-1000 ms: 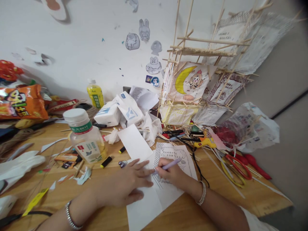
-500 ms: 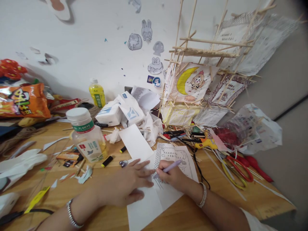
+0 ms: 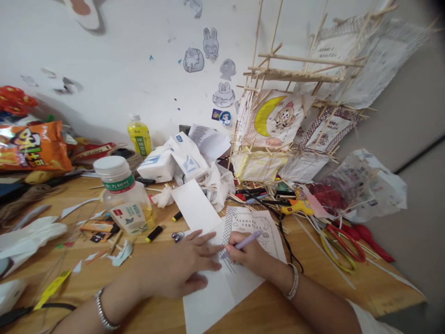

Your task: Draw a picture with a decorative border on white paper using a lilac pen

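Observation:
A sheet of white paper (image 3: pixel 208 306) lies on the wooden table, its upper right part covered with a drawn border, handwriting and small pictures. My left hand (image 3: pixel 184 269) rests flat on the sheet, fingers spread, holding nothing. In my right hand (image 3: pixel 248 255) is a light purple pen (image 3: pixel 249 239), gripped near its lower end. The pen's tip is at the crosshatched left border of the drawing, partly hidden by my fingers. A blank white card (image 3: pixel 196 204) lies just above the sheet and touches or overlaps its top edge.
A wide plastic bottle (image 3: pixel 127 204) and a black marker cap (image 3: pixel 154 234) stand or lie left of the paper. Behind are tissue packs (image 3: pixel 189 155) and a stick frame (image 3: pixel 302 74) hung with drawings. Scissors (image 3: pixel 340 250) and a yellow glue gun (image 3: pixel 297 207) lie to the right.
The view has shifted very slightly. My right hand and the pen have moved a tiny bit at the border; my left hand stays in place on the paper.

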`<control>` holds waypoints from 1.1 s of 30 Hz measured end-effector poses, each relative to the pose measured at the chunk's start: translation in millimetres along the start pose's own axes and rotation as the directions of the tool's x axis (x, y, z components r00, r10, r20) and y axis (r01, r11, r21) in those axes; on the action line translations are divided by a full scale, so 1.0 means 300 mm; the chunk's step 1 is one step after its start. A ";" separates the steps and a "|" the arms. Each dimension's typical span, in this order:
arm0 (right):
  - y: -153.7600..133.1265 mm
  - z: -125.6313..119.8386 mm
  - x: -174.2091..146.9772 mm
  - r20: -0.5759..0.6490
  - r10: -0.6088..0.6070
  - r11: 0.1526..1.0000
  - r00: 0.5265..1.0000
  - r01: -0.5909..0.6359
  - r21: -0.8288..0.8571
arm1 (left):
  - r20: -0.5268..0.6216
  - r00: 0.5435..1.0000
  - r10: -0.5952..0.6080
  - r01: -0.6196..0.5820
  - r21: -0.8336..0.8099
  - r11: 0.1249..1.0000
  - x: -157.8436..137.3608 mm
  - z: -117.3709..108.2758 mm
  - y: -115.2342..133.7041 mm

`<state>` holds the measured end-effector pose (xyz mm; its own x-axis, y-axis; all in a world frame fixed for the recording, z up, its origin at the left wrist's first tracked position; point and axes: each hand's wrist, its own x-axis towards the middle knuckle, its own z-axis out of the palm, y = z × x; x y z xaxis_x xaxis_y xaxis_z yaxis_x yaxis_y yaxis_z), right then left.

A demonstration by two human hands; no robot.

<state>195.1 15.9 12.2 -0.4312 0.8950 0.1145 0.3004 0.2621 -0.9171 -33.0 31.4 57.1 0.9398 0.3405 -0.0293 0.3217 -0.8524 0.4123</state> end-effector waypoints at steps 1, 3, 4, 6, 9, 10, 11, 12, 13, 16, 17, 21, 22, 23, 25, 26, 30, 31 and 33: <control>0.001 0.000 0.000 0.000 -0.002 1.000 1.000 0.002 0.002 | 0.009 1.000 -0.004 0.004 0.006 1.000 0.001 -0.002 0.001; 0.005 0.001 -0.001 0.005 0.001 1.000 1.000 -0.001 0.003 | 0.023 1.000 -0.012 0.011 0.015 1.000 0.002 -0.005 0.004; 0.007 0.001 -0.001 0.006 0.010 1.000 1.000 -0.010 0.004 | 0.027 1.000 -0.015 0.014 0.014 1.000 0.002 -0.006 0.005; 0.009 0.002 -0.002 0.004 0.034 0.999 0.999 -0.034 0.010 | 0.035 0.999 -0.024 0.024 0.006 1.000 0.002 -0.007 0.007; 0.008 0.002 -0.003 -0.010 0.041 0.999 0.999 -0.041 0.010 | 0.049 0.998 -0.039 0.040 -0.009 0.999 0.002 -0.009 0.009; 0.007 0.002 -0.002 -0.012 0.037 0.999 0.999 -0.037 0.008 | 0.046 0.998 -0.038 0.038 -0.017 0.999 0.001 -0.009 0.009; 0.006 0.002 -0.002 -0.011 0.035 0.999 0.999 -0.034 0.005 | 0.039 0.999 -0.032 0.033 -0.026 0.999 0.001 -0.009 0.008; 0.005 0.002 -0.002 -0.008 0.036 0.999 0.999 -0.036 0.003 | 0.030 0.999 -0.024 0.025 -0.036 0.999 0.000 -0.010 0.007; 0.005 0.002 -0.002 -0.002 0.042 0.999 0.999 -0.042 0.004 | 0.023 1.000 -0.018 0.019 -0.045 0.999 0.000 -0.010 0.007; 0.004 0.002 -0.003 0.010 0.061 0.998 0.998 -0.061 0.025 | 0.018 1.000 -0.016 0.017 -0.046 0.999 -0.001 -0.010 0.007; 0.004 0.001 -0.003 0.010 0.061 0.998 0.998 -0.061 0.032 | 0.019 1.000 -0.018 0.019 -0.043 0.999 -0.001 -0.011 0.007; -0.001 0.001 -0.005 0.000 0.040 0.999 0.999 -0.040 0.008 | 0.046 0.999 -0.029 0.030 -0.025 0.999 0.003 -0.015 0.012; -0.001 0.001 -0.005 0.003 0.042 0.999 0.999 -0.042 0.003 | 0.054 0.998 -0.032 0.034 -0.023 0.999 0.004 -0.016 0.012; -0.001 0.001 -0.005 0.005 0.045 0.999 0.999 -0.045 0.003 | 0.057 0.998 -0.035 0.036 -0.023 0.999 0.005 -0.017 0.012; 0.000 0.001 -0.006 0.014 0.057 0.998 0.998 -0.057 0.019 | 0.044 0.998 -0.034 0.035 -0.029 0.999 0.004 -0.017 0.012; 0.000 0.001 -0.006 0.017 0.064 0.998 0.998 -0.064 0.027 | 0.031 0.999 -0.031 0.032 -0.033 0.999 0.003 -0.017 0.012; 0.000 0.001 -0.007 -0.002 0.053 0.999 0.999 -0.053 0.005 | 0.004 1.000 -0.017 0.017 -0.038 0.999 0.000 -0.012 0.009; 0.001 0.000 -0.007 -0.003 0.045 0.999 0.999 -0.045 -0.006 | 0.005 1.000 -0.015 0.015 -0.040 0.999 -0.001 -0.011 0.009; 0.004 0.000 -0.007 0.006 0.044 0.999 0.999 -0.044 -0.014 | 0.012 1.000 -0.015 0.016 -0.041 0.999 -0.001 -0.010 0.008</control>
<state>196.4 14.2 11.0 -0.4227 0.9035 0.0712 0.3312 0.2272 -0.9158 -32.8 30.4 60.8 0.9362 0.3484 -0.0469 0.3313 -0.8300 0.4486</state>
